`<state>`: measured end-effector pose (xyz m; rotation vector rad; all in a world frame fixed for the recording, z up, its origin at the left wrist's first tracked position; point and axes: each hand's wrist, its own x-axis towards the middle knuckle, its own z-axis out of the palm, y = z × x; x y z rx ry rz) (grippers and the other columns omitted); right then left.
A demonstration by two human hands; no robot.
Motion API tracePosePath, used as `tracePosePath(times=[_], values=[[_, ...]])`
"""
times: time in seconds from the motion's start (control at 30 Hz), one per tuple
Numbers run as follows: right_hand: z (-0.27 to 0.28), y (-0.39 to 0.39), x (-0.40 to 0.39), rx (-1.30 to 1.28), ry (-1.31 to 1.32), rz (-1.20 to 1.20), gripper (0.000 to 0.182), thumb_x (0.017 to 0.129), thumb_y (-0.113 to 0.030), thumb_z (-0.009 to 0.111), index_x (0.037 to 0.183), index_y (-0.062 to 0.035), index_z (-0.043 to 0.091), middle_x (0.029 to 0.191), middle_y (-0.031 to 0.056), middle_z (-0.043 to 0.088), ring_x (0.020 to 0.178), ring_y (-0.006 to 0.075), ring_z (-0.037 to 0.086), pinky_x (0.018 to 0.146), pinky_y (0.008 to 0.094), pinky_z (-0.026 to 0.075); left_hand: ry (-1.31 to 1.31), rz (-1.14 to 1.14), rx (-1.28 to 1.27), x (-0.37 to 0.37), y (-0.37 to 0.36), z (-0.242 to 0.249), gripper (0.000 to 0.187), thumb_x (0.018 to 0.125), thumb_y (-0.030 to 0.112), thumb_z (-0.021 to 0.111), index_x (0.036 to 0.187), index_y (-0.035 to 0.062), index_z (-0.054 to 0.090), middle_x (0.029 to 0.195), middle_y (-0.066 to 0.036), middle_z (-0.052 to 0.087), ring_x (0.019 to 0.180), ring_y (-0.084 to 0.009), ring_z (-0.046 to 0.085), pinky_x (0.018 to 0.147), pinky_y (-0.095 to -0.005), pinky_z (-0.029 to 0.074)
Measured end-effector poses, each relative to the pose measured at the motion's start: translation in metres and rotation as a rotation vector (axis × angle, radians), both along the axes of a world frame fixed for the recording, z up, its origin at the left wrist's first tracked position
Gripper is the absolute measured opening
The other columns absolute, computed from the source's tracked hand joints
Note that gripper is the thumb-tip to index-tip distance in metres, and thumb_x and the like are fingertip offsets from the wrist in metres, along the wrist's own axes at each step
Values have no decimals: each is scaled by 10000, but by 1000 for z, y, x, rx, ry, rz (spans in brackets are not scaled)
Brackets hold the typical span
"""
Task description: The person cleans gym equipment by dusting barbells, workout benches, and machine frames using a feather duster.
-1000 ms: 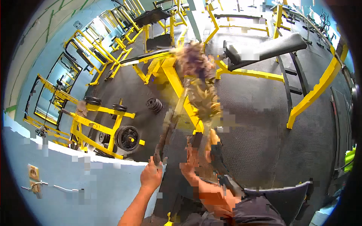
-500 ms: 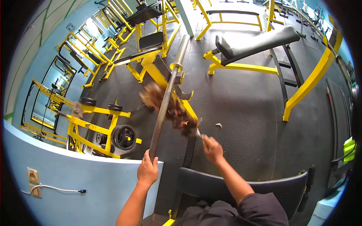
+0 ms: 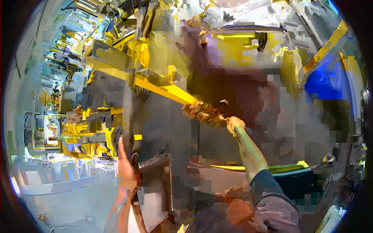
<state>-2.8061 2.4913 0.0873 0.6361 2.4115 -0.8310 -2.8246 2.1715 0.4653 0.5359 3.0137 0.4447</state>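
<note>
In my right hand (image 3: 236,125) is the handle of a brown feather duster (image 3: 204,112), fingers closed round it. The duster's feathers overlap the lower end of a yellow steel beam (image 3: 163,91). My left hand (image 3: 128,171) is at the near end of a long barbell (image 3: 129,97), its fingers lying up along the bar and the thumb on the right side. The barbell runs away from me, across the yellow frame. Blocky picture smear blurs much of the view.
Loaded weight plates (image 3: 117,136) sit on a yellow rack at the left. A low pale blue wall (image 3: 77,194) stands at lower left. Close before me is a dark padded backrest (image 3: 291,182). A slanting yellow post (image 3: 326,46) rises at upper right, over dark rubber flooring (image 3: 163,128).
The view has shifted, and the barbell and my left hand now appear further left. My right hand has moved right and up, bringing the duster to the beam's lower end.
</note>
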Motion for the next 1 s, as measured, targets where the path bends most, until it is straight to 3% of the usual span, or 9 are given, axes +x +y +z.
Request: tracePosePath(times=[0.13,0.23,0.33,0.4,0.47,0.6,0.67,0.77,1.0], values=[[-72,-26,0,-77,-262,-423,291,912,-154,558,1160,-70,684,1192,179,670,1144,365,627,922,490,520,22,57,-145,2,-5,-9,566,1006,120,461,1490,-68,237,1453,-284,413,1339,-366,437,1096,-400,346],[-158,-70,17,-201,-52,-775,304,978,-215,477,1107,-38,687,1031,196,700,983,350,668,820,447,508,-59,204,-84,5,-9,-11,574,1019,145,453,1504,-50,215,1195,-168,522,1043,-226,516,960,-336,414],[-152,-121,0,-503,291,-895,281,963,-244,502,990,-18,667,954,231,690,869,390,676,768,465,509,-61,247,-86,8,-21,-10,588,1020,161,458,1512,-32,201,1131,-128,524,946,-183,513,875,-302,430],[-105,-167,-22,-755,419,-841,289,989,-278,518,1061,-47,675,880,200,685,806,229,660,744,397,505,-52,244,-70,6,-18,-13,594,1022,169,457,1519,-18,191,1103,-106,527,882,-153,517,805,-273,448],[-84,-220,-36,-1046,614,-785,296,1004,-266,517,1129,-42,667,918,179,701,851,221,658,784,374,499,-160,361,66,9,-7,-9,613,1023,175,456,1534,19,156,1018,-50,511,726,-74,454,626,-207,400],[-120,-261,-49,-1013,412,-904,338,1014,-258,510,1170,7,649,1017,181,707,968,240,672,851,365,490,-107,350,98,10,-22,-13,633,1022,181,463,1543,44,129,947,-25,488,628,-32,389,508,-181,317],[-175,-281,-43,-756,217,-1213,311,1007,-244,519,1161,-18,668,838,70,672,703,155,598,633,339,467,-139,389,51,12,-34,-8,638,1025,197,462,1542,37,124,932,-40,488,609,-40,403,493,-187,328],[-199,-280,-12,-645,-206,-1092,302,957,-229,522,1066,5,679,1001,215,691,906,362,664,772,459,505,-96,346,45,11,-22,-11,229,1052,204,432,1178,14,417,871,-12,469,568,-27,360,470,-182,280],[-125,-263,162,-632,-309,-560,306,965,-197,484,1049,52,641,1002,300,659,972,456,639,833,504,493,-123,294,46,11,-28,-9,320,1051,184,413,1304,-7,370,893,-38,472,554,-40,364,469,-187,287]])
